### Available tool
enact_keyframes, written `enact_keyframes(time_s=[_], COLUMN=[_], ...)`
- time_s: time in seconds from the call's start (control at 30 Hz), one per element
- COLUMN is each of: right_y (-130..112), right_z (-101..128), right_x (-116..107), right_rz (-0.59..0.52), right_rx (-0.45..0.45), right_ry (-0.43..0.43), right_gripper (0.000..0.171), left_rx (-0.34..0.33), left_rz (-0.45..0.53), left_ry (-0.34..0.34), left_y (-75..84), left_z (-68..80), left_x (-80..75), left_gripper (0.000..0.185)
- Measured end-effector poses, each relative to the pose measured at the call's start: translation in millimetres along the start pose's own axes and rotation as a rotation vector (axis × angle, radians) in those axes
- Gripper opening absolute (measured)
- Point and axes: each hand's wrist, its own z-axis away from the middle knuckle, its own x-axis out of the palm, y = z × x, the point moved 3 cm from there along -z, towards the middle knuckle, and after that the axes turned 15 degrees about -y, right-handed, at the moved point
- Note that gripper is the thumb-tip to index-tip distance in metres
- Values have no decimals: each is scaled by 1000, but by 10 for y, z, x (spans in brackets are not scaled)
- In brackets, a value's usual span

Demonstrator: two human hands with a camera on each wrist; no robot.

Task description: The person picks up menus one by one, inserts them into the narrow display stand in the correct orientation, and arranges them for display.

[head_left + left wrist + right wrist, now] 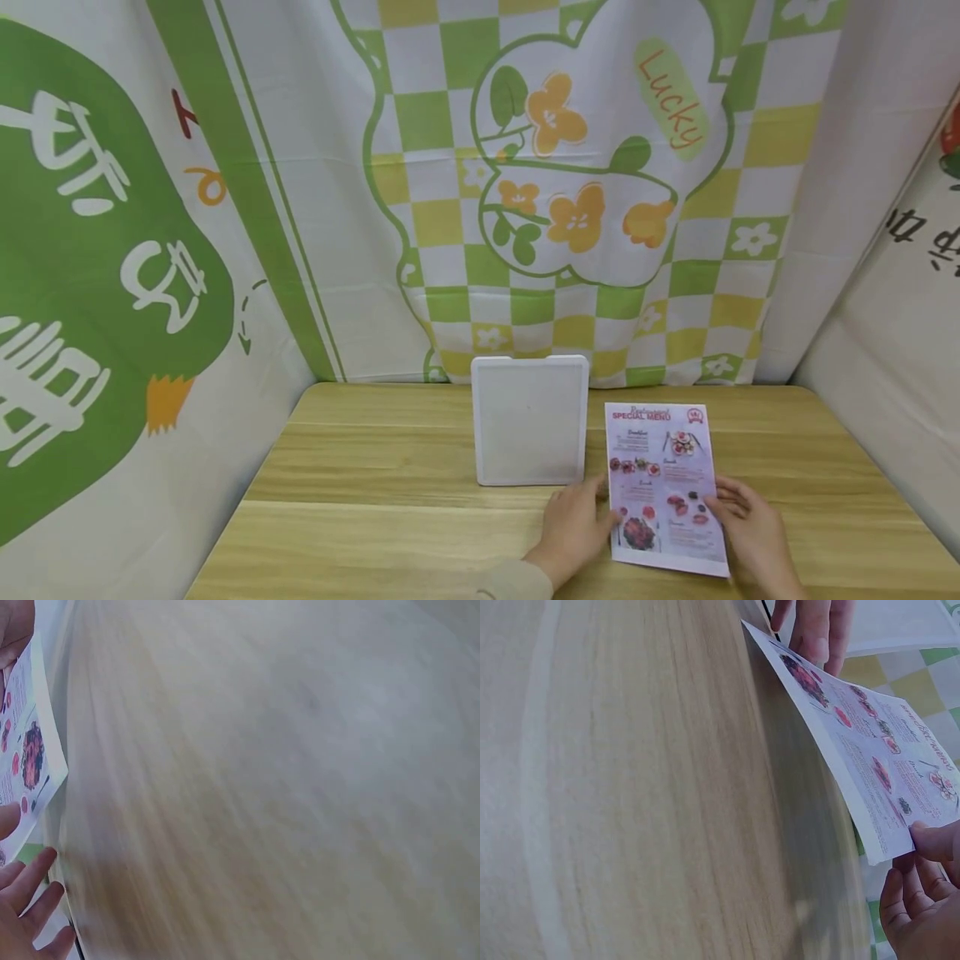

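Note:
A printed restaurant menu sheet [660,492] is held tilted up over the wooden table, its face with food pictures towards the head camera. My right hand [753,533] pinches its right edge, thumb in front and fingers behind, as the right wrist view shows with the menu [870,750] and hand [922,900]. At the left edge my left hand [573,525] holds the sheet with the thumb on its front. In the left wrist view the other fingers of this hand [30,900] are spread beside the menu [30,750]. A white-framed panel [530,421] is just left of the menu.
The wood-grain table [360,517] reaches back to a hanging cloth [592,325] with green and yellow checks. More printed cloth [75,250] hangs on the left, and another printed cloth [892,317] on the right.

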Motion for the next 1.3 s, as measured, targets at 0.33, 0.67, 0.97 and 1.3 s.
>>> enact_keyframes(time_s=[0.33, 0.67, 0.97, 1.3], right_y=[-71, -220, -368, -575], right_z=[61, 128, 152, 135], right_x=[-19, -57, -40, 33], right_rz=[-30, -26, -13, -72], right_rx=[5, 13, -20, -38], right_ry=[20, -26, -19, -58], right_gripper=[30, 30, 30, 33], left_rx=[29, 18, 62, 89], left_rz=[99, 143, 146, 93], left_ry=[105, 121, 149, 181], left_y=[24, 42, 53, -43], left_z=[8, 73, 168, 253], left_x=[-74, -239, -407, -565], left_gripper=[35, 25, 20, 17])
